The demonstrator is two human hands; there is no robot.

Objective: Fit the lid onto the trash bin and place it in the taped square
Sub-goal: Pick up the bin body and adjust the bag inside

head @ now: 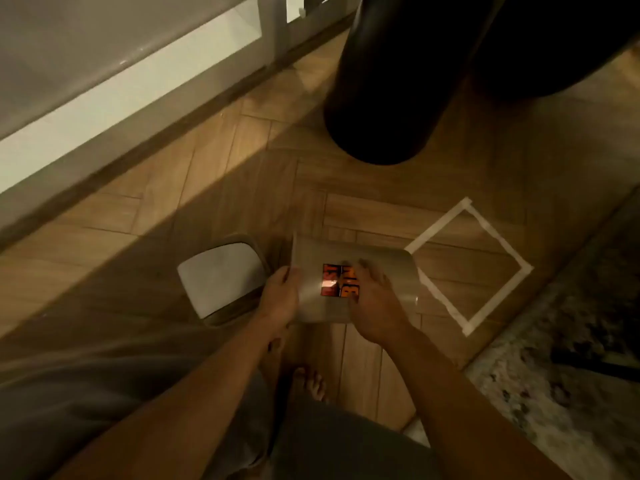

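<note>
1 lid (pixel 391 271), 1 bin (pixel 221 320): L fingers (pixel 284 274) clamp lid edge, R fingers (pixel 369 269) flat atop.

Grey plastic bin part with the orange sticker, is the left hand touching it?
Touching. The head view shows the left hand, fingers curled over the left edge of the grey plastic bin part.

Trash bin (pixel 391 271), orange-black sticker (pixel 330 280), tipped sideways | left hand (pixel 278 296) grips its edge | right hand (pixel 374 303) rests on its face | lid (pixel 221 275) on floor, left | taped square (pixel 497 235) just right
</note>
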